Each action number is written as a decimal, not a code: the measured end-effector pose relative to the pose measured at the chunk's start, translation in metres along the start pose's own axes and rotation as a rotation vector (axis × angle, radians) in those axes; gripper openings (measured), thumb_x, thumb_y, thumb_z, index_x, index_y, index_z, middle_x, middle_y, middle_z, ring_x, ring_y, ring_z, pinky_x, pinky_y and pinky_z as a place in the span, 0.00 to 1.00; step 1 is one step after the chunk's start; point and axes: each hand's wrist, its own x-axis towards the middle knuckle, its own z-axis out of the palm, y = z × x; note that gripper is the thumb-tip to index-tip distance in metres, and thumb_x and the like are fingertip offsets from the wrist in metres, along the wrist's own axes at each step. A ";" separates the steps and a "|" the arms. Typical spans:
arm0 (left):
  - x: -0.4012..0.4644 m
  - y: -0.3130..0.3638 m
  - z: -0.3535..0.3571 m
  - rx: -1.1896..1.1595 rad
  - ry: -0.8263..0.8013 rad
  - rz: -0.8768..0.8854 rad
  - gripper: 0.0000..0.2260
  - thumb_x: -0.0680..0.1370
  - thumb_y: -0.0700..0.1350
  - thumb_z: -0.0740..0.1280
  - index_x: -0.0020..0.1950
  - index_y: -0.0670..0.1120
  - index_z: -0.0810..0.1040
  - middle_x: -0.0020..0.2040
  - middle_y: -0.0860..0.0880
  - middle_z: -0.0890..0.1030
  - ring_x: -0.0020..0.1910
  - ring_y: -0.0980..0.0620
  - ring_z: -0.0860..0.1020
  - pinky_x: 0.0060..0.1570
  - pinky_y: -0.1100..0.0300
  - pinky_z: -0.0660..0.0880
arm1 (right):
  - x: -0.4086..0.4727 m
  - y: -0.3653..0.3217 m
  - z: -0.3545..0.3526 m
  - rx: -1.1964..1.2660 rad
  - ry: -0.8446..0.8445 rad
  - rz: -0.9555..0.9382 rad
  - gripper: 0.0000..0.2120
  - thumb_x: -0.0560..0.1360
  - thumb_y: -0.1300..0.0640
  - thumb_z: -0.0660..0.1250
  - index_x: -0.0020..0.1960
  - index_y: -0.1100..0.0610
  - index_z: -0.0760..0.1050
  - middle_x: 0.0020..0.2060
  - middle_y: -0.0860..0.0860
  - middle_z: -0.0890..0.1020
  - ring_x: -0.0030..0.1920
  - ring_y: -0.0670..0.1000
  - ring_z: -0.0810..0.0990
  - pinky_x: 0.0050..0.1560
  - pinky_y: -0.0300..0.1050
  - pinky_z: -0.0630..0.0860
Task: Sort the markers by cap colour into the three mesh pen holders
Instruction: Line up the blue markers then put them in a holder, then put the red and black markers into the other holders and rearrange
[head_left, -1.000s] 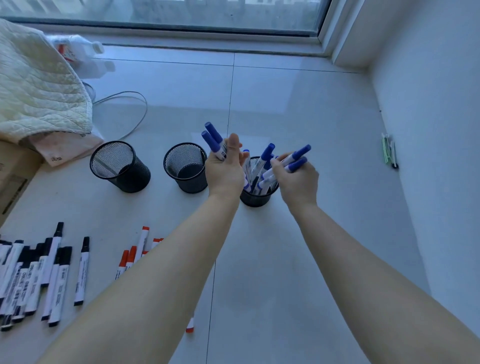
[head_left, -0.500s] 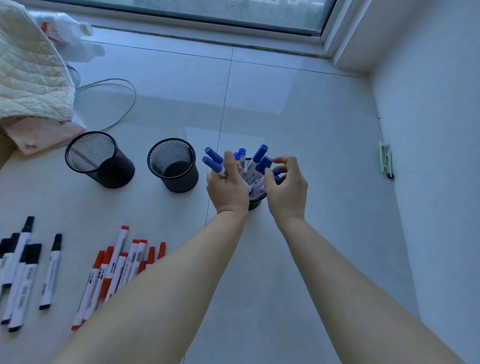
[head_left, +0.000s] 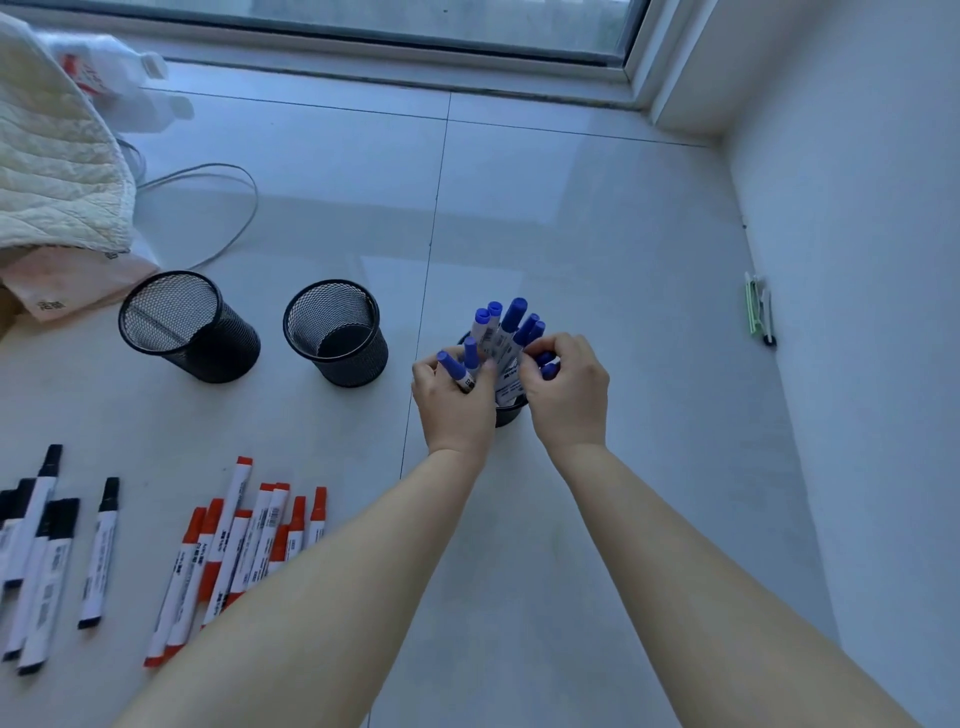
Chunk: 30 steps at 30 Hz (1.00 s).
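While both hands crowd the rightmost mesh holder (head_left: 506, 413), the blue-capped markers (head_left: 501, 332) stand bunched in it, caps up, fanning out just above and between the two grips; left hand (head_left: 454, 400) has its fingers curled round a couple of them, pinching the barrels just under the caps, right hand (head_left: 569, 392) curls round the other side of the bunch with a cap or two poking out by its fingertips. Judging by look, these markers are light, stiff plastic tubes, smooth and a bit slippery, not fragile; best taken mid-barrel or just below the cap, several at once is fine, though a loose bundle may splay or slide. Holder itself looks light wire mesh, likely to tip if the bunch is shoved sideways, so press down, not across. Left of the left grip stand two more mesh holders, middle holder (head_left: 336, 332) and far-left holder (head_left: 189, 325), both showing no markers inside. Nearer the person and well left of the grips, red-capped markers (head_left: 244, 540) lie in a loose pile on the floor (head_left: 571, 234), black-capped markers (head_left: 41, 551) further left again, all untouched. Blue lot seems nearly settled, red and black not yet sorted
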 end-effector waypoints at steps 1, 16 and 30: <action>-0.001 -0.001 -0.002 0.003 -0.014 -0.014 0.13 0.73 0.45 0.69 0.37 0.57 0.67 0.49 0.46 0.70 0.54 0.45 0.73 0.54 0.51 0.73 | -0.001 0.001 -0.001 -0.010 -0.005 0.000 0.01 0.72 0.61 0.68 0.43 0.59 0.77 0.41 0.53 0.77 0.35 0.50 0.75 0.40 0.44 0.74; -0.030 0.005 -0.060 0.166 -0.183 0.023 0.20 0.75 0.50 0.65 0.65 0.51 0.65 0.59 0.54 0.71 0.56 0.56 0.73 0.51 0.60 0.69 | -0.051 -0.034 -0.015 -0.131 0.070 -0.067 0.07 0.74 0.61 0.63 0.51 0.59 0.74 0.51 0.51 0.72 0.33 0.48 0.72 0.31 0.36 0.65; -0.026 -0.076 -0.249 0.599 -0.133 -0.096 0.12 0.76 0.45 0.63 0.59 0.47 0.74 0.57 0.48 0.76 0.48 0.53 0.73 0.48 0.59 0.69 | -0.189 -0.062 0.077 -0.047 -0.319 0.320 0.06 0.75 0.59 0.60 0.45 0.54 0.75 0.37 0.47 0.78 0.39 0.49 0.77 0.39 0.45 0.74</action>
